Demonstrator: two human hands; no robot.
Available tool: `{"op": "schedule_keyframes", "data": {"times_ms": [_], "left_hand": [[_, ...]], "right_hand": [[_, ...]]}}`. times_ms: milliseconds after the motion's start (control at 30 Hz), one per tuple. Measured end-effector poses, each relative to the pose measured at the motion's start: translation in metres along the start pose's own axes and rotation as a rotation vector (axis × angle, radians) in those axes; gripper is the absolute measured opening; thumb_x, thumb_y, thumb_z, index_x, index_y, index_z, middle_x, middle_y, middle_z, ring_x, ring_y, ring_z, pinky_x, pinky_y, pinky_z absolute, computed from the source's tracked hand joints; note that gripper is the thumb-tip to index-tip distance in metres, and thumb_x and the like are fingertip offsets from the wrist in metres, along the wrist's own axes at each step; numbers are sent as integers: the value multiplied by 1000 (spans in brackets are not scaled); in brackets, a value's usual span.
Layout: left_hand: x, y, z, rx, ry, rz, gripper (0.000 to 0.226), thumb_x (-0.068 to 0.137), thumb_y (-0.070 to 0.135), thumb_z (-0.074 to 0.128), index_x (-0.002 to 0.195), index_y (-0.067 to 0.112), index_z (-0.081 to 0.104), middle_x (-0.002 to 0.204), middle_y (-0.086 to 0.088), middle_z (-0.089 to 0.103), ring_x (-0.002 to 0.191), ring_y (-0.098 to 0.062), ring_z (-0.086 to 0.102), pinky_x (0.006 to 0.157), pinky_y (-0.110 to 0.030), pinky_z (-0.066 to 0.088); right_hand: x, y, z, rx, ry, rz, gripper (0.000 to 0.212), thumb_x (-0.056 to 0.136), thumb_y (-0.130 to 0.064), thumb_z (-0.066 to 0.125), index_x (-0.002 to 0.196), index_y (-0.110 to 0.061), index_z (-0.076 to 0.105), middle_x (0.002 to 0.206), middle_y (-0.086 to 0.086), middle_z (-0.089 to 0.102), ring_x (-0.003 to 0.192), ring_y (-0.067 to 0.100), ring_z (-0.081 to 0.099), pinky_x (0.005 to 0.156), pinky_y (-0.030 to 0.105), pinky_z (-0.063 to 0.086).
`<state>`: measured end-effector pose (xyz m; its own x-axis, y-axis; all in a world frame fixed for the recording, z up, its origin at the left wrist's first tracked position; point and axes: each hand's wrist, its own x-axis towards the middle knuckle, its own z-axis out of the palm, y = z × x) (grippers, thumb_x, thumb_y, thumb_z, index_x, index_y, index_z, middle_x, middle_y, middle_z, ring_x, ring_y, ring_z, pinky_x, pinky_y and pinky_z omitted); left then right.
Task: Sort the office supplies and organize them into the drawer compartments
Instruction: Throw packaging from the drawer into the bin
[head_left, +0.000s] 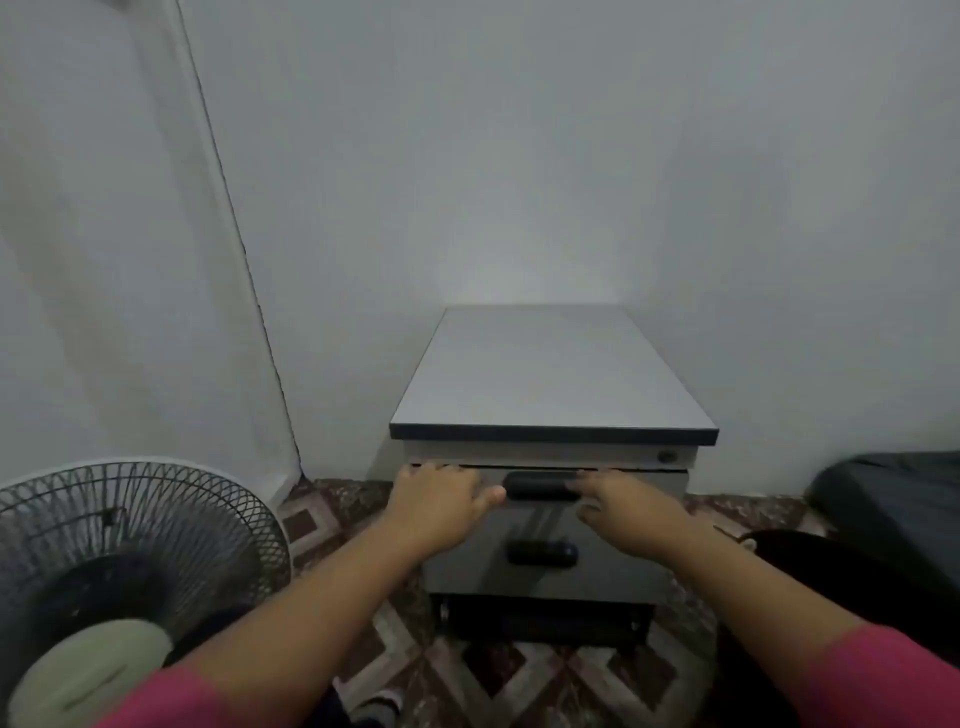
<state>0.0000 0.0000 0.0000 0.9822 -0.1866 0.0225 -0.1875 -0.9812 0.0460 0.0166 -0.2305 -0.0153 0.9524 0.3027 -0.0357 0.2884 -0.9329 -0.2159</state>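
The drawer (550, 519) front hides its contents; the left hand (441, 501) covers its top-left edge. The fan (130, 571) and dark object (893, 499) are cropped by the frame.

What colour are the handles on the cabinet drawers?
Black, on both drawer handles, seen in the head view.

walls (519, 156): plain white | floor (519, 675): brown-and-cream diamond tiles | fan (130, 561): lower left | light: dim

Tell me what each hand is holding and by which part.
Nothing is clearly held. The left hand rests on the top drawer front beside its handle; the right hand reaches to that handle, grip unclear.
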Motion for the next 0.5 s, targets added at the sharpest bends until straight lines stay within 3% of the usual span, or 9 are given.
{"op": "schedule_keyframes", "data": {"times_ms": [233,500], "left_hand": [[10,1,25,0,-104,-32,56,96,61,22,122,25,56,127,-6,58,123,-28,46,108,-50,28],[17,3,57,-26,-135,-15,54,97,60,24,128,27,53,128,-6,58,121,-26,47,100,-44,31]], "right_hand": [[-1,16,28,-33,-110,17,47,100,-30,41,146,-26,36,154,-1,30,139,19,32,110,31,31],[-1,31,50,-14,-168,8,47,101,-29,41,147,-25,36,154,-2,31,139,17,31,112,29,27]]}}
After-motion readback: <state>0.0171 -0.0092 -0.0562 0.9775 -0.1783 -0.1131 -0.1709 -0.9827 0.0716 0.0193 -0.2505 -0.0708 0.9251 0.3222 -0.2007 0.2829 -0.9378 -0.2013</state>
